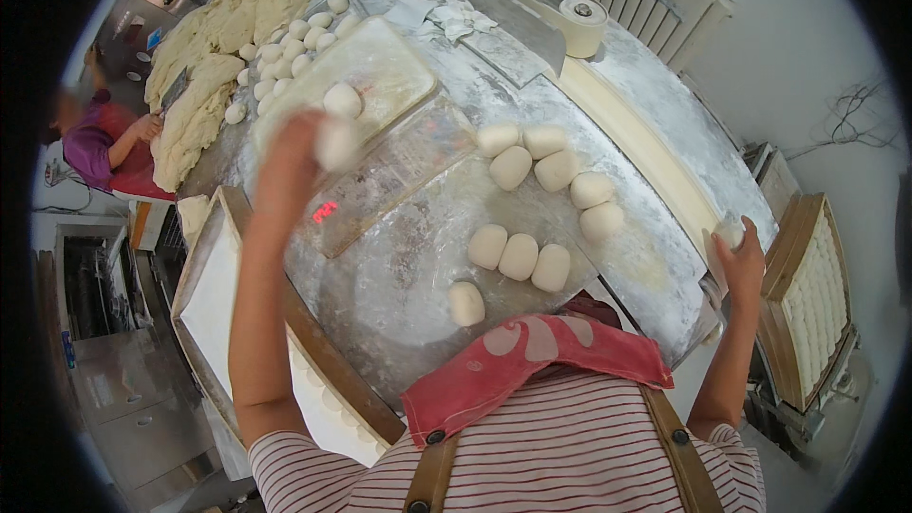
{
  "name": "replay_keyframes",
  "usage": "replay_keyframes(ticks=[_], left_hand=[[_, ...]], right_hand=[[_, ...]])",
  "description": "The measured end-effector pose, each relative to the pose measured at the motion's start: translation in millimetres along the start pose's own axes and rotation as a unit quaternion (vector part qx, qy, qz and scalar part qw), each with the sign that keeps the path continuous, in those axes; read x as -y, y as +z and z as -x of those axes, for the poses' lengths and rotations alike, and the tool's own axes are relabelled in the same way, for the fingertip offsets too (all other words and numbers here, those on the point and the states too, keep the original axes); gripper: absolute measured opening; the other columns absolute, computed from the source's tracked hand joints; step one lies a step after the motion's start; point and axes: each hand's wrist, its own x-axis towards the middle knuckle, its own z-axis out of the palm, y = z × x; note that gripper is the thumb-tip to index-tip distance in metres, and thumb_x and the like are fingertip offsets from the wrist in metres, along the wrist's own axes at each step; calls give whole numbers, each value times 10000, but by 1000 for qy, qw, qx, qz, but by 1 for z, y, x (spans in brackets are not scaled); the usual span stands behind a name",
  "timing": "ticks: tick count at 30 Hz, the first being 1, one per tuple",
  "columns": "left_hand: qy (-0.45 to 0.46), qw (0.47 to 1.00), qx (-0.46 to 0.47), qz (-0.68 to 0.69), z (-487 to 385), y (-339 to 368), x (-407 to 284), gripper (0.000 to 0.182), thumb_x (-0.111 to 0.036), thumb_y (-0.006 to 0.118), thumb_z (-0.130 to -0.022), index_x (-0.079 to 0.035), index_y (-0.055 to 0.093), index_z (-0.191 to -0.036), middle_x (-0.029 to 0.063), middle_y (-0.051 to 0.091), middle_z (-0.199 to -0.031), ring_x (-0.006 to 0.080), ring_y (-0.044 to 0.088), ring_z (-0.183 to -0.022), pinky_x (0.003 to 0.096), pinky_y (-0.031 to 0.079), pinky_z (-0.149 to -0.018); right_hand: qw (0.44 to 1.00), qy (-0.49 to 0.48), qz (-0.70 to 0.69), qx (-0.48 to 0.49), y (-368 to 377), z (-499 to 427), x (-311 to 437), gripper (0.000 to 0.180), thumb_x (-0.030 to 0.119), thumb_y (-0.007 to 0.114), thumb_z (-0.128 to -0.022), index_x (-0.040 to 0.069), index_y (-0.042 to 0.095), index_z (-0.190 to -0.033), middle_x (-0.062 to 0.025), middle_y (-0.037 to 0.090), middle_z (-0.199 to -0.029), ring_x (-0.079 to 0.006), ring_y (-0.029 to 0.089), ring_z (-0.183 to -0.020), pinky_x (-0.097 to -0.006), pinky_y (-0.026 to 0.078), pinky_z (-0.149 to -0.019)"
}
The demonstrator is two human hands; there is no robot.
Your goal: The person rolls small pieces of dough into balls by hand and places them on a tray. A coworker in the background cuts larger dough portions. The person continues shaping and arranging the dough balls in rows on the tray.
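Note:
My left hand (296, 146), blurred by motion, holds a white dough ball (336, 143) at the near edge of a pale plastic tray (399, 60). Another dough ball (343, 100) rests on that tray, just beyond my fingers. A flat scale (325, 211) with lit red digits lies by my left forearm. Far to the right, my right hand (742, 256) curls its thumb and fingers around a whitish dough piece (728, 232) at the near end of a cream conveyor belt (641, 132). Between my hands, several smooth oblong dough pieces (519, 256) sit in small groups on the floured table (399, 292).
Beyond the tray lie many small dough balls (293, 50) and a large dough mass (221, 28). At left, another person's hand (147, 127) holds a scraper (174, 89). A wooden-framed tray (342, 363) stands below my left arm; stacked trays of dough (812, 306) stand at right.

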Motion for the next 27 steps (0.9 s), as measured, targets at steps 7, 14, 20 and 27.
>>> replay_keyframes(ticks=[7,14,20,27], left_hand=[[20,965,160,206,4,33,-124,853,-99,825,-777,-73,409,-1521,168,425,-1558,337,379,-1460,435,276,-1226],[82,970,215,77,46,140,-239,887,-391,862,-699,-316,474,-1493,112,546,-1404,274,524,-1294,690,368,-974],[68,965,248,59,51,158,-239,766,-392,829,-725,-327,539,-1431,102,575,-1331,285,540,-1242,682,371,-953],[-130,977,165,47,74,141,-156,702,-362,852,-714,-301,587,-1361,76,575,-1278,279,542,-1209,632,409,-893]], right_hand=[[997,33,63,26,-5,-9,26,400,384,773,-840,38,640,-989,-212,696,-986,-418,669,-897,-461,522,-774],[993,-107,10,39,22,-45,76,410,365,756,-835,63,632,-1084,-203,696,-1000,-411,677,-883,-481,532,-775],[984,-146,0,101,40,-86,154,789,316,739,-820,153,393,-1511,-197,692,-1063,-390,690,-936,-478,549,-806],[977,-184,-30,106,69,-105,168,544,253,697,-863,114,518,-1357,-226,677,-1113,-399,682,-969,-477,540,-821]])
